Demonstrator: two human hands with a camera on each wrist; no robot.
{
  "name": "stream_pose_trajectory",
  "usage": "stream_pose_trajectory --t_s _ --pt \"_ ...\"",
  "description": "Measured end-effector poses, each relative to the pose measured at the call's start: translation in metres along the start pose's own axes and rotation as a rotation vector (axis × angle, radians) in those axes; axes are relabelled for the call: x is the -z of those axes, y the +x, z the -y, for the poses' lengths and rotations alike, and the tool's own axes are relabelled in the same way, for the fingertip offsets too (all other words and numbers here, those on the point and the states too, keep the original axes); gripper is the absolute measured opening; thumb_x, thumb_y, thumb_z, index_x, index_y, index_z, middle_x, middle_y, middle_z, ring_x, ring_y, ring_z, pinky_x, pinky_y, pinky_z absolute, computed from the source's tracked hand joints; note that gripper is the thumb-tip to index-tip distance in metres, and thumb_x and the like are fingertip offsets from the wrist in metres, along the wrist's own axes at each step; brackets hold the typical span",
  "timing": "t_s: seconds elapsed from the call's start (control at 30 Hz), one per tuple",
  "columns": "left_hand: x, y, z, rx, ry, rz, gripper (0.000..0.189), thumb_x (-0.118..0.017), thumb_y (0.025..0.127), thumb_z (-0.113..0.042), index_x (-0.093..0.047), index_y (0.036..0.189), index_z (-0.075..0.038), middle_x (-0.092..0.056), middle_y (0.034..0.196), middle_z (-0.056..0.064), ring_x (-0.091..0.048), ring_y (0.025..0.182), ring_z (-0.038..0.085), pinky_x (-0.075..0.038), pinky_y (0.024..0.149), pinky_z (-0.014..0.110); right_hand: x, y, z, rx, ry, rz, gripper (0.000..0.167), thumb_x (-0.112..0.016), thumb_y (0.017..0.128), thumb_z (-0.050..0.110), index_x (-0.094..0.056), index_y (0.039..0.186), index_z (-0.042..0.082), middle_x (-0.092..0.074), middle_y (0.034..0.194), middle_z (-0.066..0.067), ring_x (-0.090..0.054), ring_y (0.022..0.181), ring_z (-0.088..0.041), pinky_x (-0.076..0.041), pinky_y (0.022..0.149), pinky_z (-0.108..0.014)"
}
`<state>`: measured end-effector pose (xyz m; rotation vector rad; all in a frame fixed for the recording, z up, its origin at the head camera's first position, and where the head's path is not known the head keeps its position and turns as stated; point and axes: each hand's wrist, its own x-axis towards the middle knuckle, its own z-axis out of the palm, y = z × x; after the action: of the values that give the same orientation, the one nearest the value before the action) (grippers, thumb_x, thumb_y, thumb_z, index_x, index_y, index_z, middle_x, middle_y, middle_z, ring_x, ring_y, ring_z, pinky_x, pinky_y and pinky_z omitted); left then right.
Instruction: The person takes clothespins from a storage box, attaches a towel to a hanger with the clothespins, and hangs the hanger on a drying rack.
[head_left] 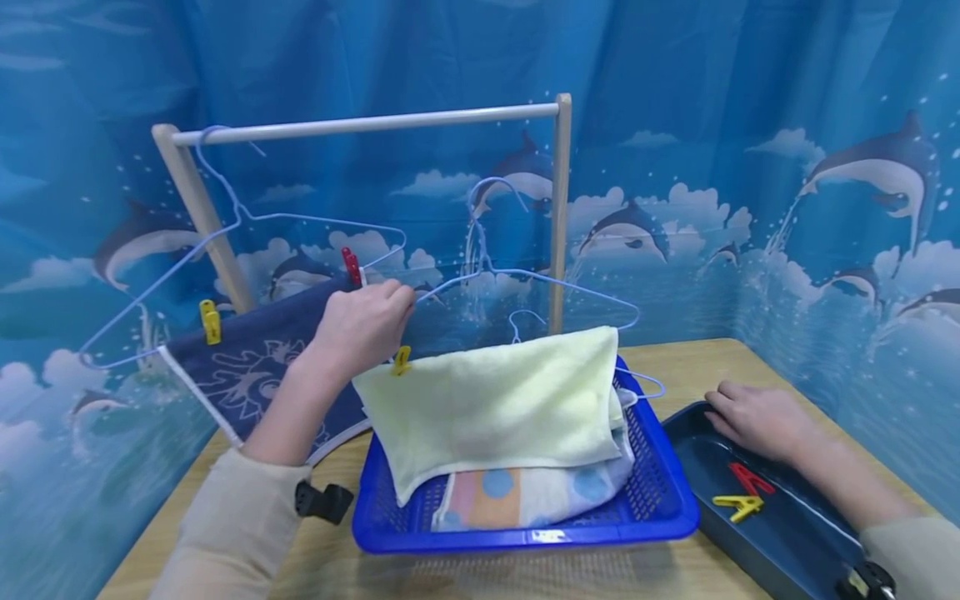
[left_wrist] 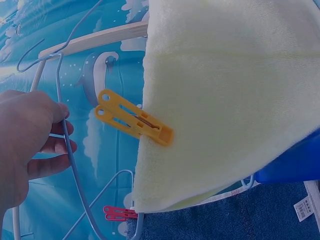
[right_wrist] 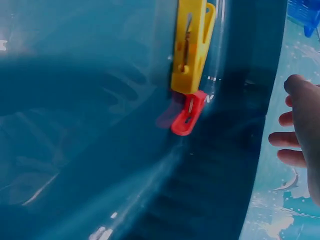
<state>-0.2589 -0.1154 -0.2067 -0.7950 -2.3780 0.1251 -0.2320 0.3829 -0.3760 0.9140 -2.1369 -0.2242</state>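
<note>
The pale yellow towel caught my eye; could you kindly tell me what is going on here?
A person's left hand holds a blue hanger, with the pale yellow towel hung on it over the blue basket and a yellow clip at the towel's upper left. The right hand is at the edge of a dark tray holding a red clothespin and a yellow clothespin. To the left, a navy towel hangs from the rack.

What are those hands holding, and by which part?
The left hand pinches the pale-blue hanger with the yellow towel by one sloping wire side, between neck and end. The right hand holds nothing.
</note>
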Motion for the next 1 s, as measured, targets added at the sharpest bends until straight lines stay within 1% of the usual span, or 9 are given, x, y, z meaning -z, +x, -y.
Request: stream_pose_trajectory --t_s 0.27,0.3,0.4,0.5,0.53,0.7,0.8,0.9,1.0 --pt "0.0 0.0 0.0 -0.008 -0.002 -0.009 0.012 -0.058 0.091 -0.017 -0.059 0.087 -0.006 -0.059 0.078 0.007 -0.048 0.054 0.017 -0.038 0.044 0.024 -0.011 -0.009 0.008 0.02 0.014 0.058 0.053 -0.018 0.098 0.045 -0.048 0.068 0.012 -0.037 0.061 0.003 -0.021 0.037 -0.005 -0.015 0.03 -0.022" --pt "0.0 0.0 0.0 -0.009 -0.001 -0.01 0.012 -0.058 0.091 -0.017 -0.059 0.087 -0.006 -0.059 0.078 0.007 -0.047 0.054 0.017 -0.038 0.044 0.024 -0.011 -0.009 0.009 0.012 0.022 0.088 0.05 -0.022 0.098 0.044 -0.047 0.068 0.013 -0.037 0.061 0.004 -0.021 0.037 -0.004 -0.016 0.03 -0.022" --pt "0.0 0.0 0.0 -0.009 -0.001 -0.009 0.012 -0.058 0.091 -0.016 -0.059 0.088 -0.005 -0.059 0.078 0.007 -0.048 0.054 0.017 -0.039 0.044 0.024 -0.009 -0.009 0.013 -0.011 0.052 0.214 0.035 -0.048 0.093 0.039 -0.047 0.068 0.015 -0.038 0.061 0.005 -0.027 0.038 -0.005 -0.022 0.031 -0.024" --pt "0.0 0.0 0.0 -0.009 0.003 -0.007 0.011 -0.058 0.091 -0.017 -0.059 0.088 -0.006 -0.059 0.079 0.007 -0.048 0.054 0.017 -0.039 0.044 0.024 -0.005 -0.008 0.014 -0.02 0.083 0.335 0.025 -0.069 0.078 0.028 -0.049 0.069 0.017 -0.039 0.061 0.006 -0.034 0.039 -0.007 -0.028 0.033 -0.027" --pt "0.001 0.0 0.0 -0.009 0.004 -0.005 0.011 -0.058 0.091 -0.016 -0.059 0.088 -0.006 -0.06 0.079 0.007 -0.048 0.054 0.017 -0.039 0.044 0.024 -0.005 -0.008 0.014 -0.02 0.092 0.358 0.024 -0.072 0.074 0.025 -0.05 0.069 0.017 -0.04 0.062 0.007 -0.036 0.04 -0.007 -0.029 0.034 -0.028" --pt "0.001 0.001 0.0 -0.016 0.015 -0.004 0.011 -0.058 0.091 -0.016 -0.059 0.088 -0.006 -0.06 0.08 0.008 -0.049 0.055 0.017 -0.04 0.045 0.024 -0.003 -0.008 0.015 -0.049 0.154 0.441 0.021 -0.073 0.073 0.022 -0.054 0.071 0.017 -0.042 0.063 0.007 -0.039 0.042 -0.008 -0.031 0.036 -0.028" --pt "0.0 0.001 -0.001 -0.017 0.016 -0.002 0.011 -0.058 0.091 -0.017 -0.059 0.088 -0.006 -0.06 0.08 0.008 -0.05 0.055 0.017 -0.041 0.045 0.024 -0.001 -0.008 0.017 -0.098 0.195 0.553 0.018 -0.073 0.073 0.025 -0.059 0.075 0.014 -0.049 0.066 0.005 -0.046 0.046 -0.011 -0.038 0.04 -0.031" --pt "-0.001 0.001 -0.001 -0.014 0.01 0.003 0.011 -0.059 0.091 -0.017 -0.059 0.088 -0.006 -0.059 0.079 0.008 -0.049 0.056 0.017 -0.041 0.046 0.024 0.001 -0.009 0.018 -0.159 0.247 0.681 0.024 -0.073 0.072 0.026 -0.064 0.083 0.007 -0.059 0.076 -0.004 -0.056 0.055 -0.019 -0.047 0.051 -0.038" --pt "-0.001 0.001 -0.001 -0.013 0.006 0.007 0.011 -0.059 0.091 -0.017 -0.058 0.088 -0.006 -0.059 0.078 0.008 -0.049 0.056 0.017 -0.041 0.046 0.024 0.002 -0.01 0.019 -0.232 0.31 0.771 0.027 -0.073 0.071 0.022 -0.066 0.09 0.004 -0.059 0.082 -0.007 -0.056 0.059 -0.018 -0.05 0.057 -0.04"
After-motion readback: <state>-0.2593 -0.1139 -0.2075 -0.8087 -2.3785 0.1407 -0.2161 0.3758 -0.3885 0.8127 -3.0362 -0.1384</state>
